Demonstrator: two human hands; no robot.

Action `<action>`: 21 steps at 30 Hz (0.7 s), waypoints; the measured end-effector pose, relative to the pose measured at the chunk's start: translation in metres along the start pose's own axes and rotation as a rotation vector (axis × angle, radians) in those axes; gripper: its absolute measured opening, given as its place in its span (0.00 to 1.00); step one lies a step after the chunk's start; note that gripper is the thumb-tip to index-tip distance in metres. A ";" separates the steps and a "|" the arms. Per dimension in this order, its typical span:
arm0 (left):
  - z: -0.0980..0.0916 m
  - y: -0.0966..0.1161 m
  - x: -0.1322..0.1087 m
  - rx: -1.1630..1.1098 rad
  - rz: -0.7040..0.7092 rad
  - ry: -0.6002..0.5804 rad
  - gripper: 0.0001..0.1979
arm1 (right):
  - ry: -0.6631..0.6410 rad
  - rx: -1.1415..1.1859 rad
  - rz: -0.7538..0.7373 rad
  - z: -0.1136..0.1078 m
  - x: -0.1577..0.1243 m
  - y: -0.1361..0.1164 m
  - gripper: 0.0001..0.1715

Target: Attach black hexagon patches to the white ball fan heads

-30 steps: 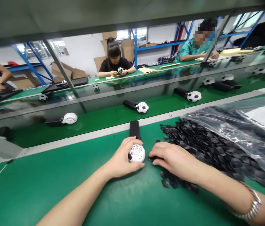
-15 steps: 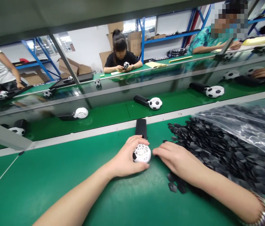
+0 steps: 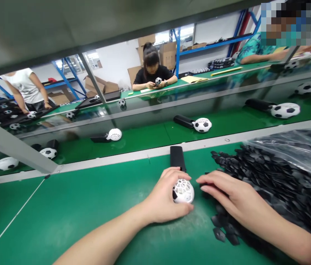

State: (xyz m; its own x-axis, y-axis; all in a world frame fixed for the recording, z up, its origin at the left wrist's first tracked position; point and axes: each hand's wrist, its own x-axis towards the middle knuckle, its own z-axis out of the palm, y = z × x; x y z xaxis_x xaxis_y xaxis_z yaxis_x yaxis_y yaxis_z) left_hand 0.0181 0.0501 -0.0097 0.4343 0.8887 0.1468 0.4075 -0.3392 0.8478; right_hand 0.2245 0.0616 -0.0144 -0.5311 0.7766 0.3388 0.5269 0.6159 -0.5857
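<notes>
A white openwork ball head with black patches (image 3: 184,191) lies on the green bench, its black handle (image 3: 177,158) pointing away toward the metal rail. My left hand (image 3: 166,197) is wrapped round the ball's left side, thumb below and fingers above. Just right of the ball, my right hand (image 3: 227,189) has thumb and forefinger close together, with something dark at the fingertips that looks like a black piece. Under and beside this hand spreads a heap of black pentagonal pieces (image 3: 276,184), with a few loose ones (image 3: 219,234) at its near left edge.
Beyond the metal rail (image 3: 127,157), a green belt (image 3: 149,136) carries several ball-headed units, one of them white openwork (image 3: 115,134). A clear plastic bag (image 3: 304,147) covers the heap's back. A slanted metal post (image 3: 14,143) stands left. Three people work across the line.
The whole view has shifted, so bench items appear lower and further right. My left hand keeps its hold on the ball. My right hand's fingertips now pinch closer together beside the heap.
</notes>
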 end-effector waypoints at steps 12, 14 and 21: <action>-0.002 0.003 -0.001 0.046 0.029 -0.044 0.28 | -0.072 0.205 0.029 -0.004 0.003 -0.019 0.09; -0.002 0.004 0.000 0.048 0.029 -0.047 0.27 | -0.088 0.195 0.023 -0.003 0.003 -0.021 0.08; -0.004 0.004 0.000 0.036 0.036 -0.052 0.24 | -0.075 -0.007 -0.135 -0.001 0.003 -0.021 0.11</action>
State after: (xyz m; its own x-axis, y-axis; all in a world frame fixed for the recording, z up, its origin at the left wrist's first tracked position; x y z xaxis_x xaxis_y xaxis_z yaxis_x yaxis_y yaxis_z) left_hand 0.0161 0.0499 -0.0044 0.4901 0.8588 0.1493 0.4190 -0.3823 0.8236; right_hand 0.2121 0.0512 -0.0004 -0.6454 0.6745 0.3583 0.4516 0.7154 -0.5332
